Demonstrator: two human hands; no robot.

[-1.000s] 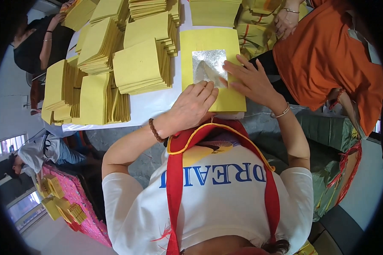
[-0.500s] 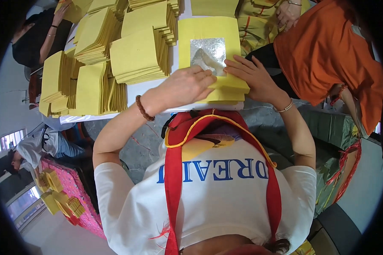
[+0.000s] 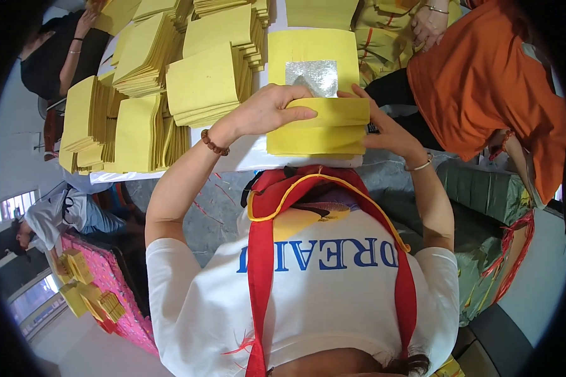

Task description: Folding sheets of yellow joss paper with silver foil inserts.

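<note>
The near edge of the yellow sheet (image 3: 313, 45), on the desk (image 3: 258, 149), had just lifted into a flap, hiding the near part of its silver patch (image 3: 317, 72). The left hand (image 3: 277, 110) pinched the flap's left end; the right hand (image 3: 387, 129) held its right. Folded stacks (image 3: 201, 81) crowded the left side, wrapped bundles (image 3: 380, 47) the far right.

Desk (image 3: 251, 152), white-topped: stacks of folded yellow paper (image 3: 201, 81) towards the left edge, silver-patched yellow paper (image 3: 311, 45) by the near edge, more yellow paper (image 3: 321, 14) just beyond.
</note>
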